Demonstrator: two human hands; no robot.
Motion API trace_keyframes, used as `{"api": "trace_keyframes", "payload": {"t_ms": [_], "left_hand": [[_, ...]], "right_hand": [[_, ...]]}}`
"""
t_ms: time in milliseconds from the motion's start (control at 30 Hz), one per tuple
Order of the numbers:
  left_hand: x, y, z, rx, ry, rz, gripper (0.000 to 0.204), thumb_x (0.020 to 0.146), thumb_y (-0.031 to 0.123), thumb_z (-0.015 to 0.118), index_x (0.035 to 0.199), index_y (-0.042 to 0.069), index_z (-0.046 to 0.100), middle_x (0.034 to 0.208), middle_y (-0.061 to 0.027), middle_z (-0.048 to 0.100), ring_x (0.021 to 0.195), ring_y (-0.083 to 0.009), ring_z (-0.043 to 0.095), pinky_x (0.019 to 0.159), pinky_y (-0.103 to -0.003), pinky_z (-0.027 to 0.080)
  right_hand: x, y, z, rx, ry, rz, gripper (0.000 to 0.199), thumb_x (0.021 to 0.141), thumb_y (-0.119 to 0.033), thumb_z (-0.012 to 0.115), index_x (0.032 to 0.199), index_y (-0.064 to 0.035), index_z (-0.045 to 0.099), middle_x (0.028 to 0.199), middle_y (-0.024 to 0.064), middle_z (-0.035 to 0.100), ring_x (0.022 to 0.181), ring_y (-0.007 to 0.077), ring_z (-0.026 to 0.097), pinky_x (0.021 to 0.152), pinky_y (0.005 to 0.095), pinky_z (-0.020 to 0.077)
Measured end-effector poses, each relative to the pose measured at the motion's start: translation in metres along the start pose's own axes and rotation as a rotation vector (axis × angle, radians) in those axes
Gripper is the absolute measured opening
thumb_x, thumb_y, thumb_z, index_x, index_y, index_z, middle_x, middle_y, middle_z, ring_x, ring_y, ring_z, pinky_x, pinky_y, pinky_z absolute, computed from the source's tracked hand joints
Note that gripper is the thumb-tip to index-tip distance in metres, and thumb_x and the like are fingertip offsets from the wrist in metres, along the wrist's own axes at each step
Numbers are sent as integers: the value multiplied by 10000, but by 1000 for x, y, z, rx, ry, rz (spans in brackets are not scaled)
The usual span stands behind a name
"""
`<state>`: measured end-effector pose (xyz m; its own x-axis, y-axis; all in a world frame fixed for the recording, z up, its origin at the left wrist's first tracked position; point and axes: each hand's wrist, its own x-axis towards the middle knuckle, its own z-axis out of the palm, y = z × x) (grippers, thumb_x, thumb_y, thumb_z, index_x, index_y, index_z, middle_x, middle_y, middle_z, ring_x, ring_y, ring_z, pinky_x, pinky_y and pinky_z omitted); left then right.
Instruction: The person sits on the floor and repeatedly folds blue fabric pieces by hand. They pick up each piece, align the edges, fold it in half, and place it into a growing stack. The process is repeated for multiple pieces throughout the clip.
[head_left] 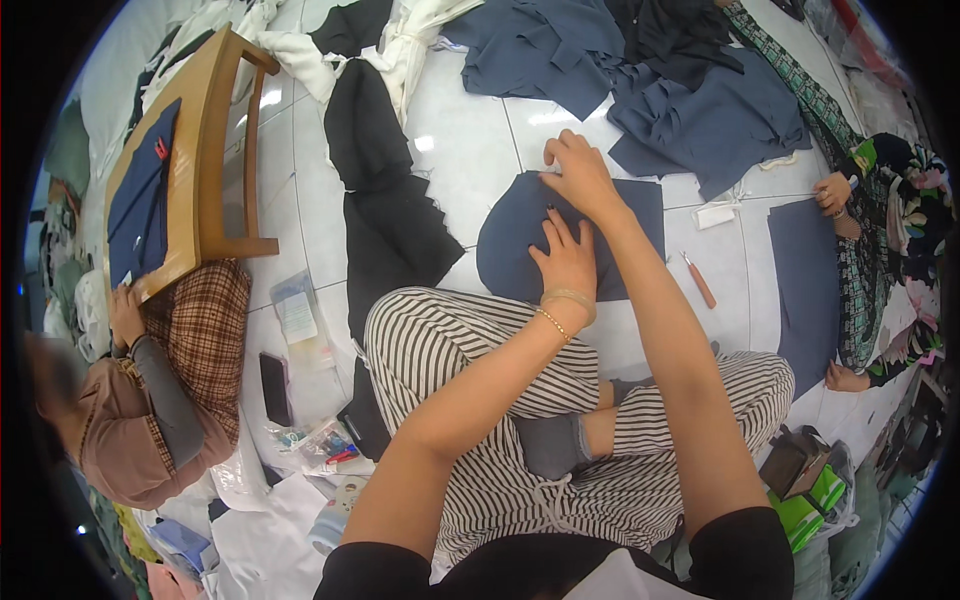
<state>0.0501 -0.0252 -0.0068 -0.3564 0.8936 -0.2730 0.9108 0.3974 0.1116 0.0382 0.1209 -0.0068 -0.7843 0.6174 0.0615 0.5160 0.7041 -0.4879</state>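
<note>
A dark blue cut fabric piece (515,245) with a rounded left side lies flat on the tiled floor before my crossed legs. My left hand (566,258) rests on it, fingers spread and palm down. At the cloth's upper edge is my right hand (582,176), its fingers curled and the thumb drawn in toward them. Whatever sits between those fingertips is too small to make out. To the right of the cloth lies a slim tool with an orange handle and metal tip (699,281).
Black fabric (385,220) runs along the left, and blue fabric heaps (690,115) lie ahead. A wooden low table (205,190) stands at left beside a seated person. At right, another person's hands touch a blue panel (803,290). A phone (275,388) lies at left.
</note>
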Motion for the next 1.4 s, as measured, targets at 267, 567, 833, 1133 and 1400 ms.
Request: {"api": "trace_keyframes", "payload": {"t_ms": [267,567,833,1133,1400], "left_hand": [[0,2,-6,-69,21,-4,541,929,160,576,1443,114,412,1537,-293,291,1404,-371,336,986,-591,437],[0,0,-3,10,2,-2,969,679,308,884,1455,84,348,1531,-295,277,1390,-387,328,983,-575,456],[1,1,-2,-10,-18,-7,1008,689,310,883,1484,77,309,1544,-304,256,1408,-389,309,986,-577,458],[4,4,-1,-5,-3,-7,1003,678,317,889,1477,106,319,1544,-295,263,1405,-380,314,987,-580,460],[-2,-3,-8,-19,-35,-5,588,932,175,579,1473,94,365,1550,-298,261,1411,-368,326,981,-590,445]], "right_hand": [[-1,8,4,149,81,81,141,800,-111,708,874,-45,607,922,86,573,907,285,590,796,403,486],[-8,-5,20,233,-36,95,70,844,-73,666,866,-38,610,942,111,579,956,286,588,803,391,486],[-8,1,18,321,25,96,83,868,-74,654,843,-24,593,935,120,576,905,326,587,795,400,478],[-8,14,24,332,129,247,83,875,-94,646,860,-18,618,939,128,567,912,335,581,807,420,470],[-15,-10,13,177,-23,51,111,838,-143,682,848,-53,617,932,106,572,973,302,564,811,419,459]]}}
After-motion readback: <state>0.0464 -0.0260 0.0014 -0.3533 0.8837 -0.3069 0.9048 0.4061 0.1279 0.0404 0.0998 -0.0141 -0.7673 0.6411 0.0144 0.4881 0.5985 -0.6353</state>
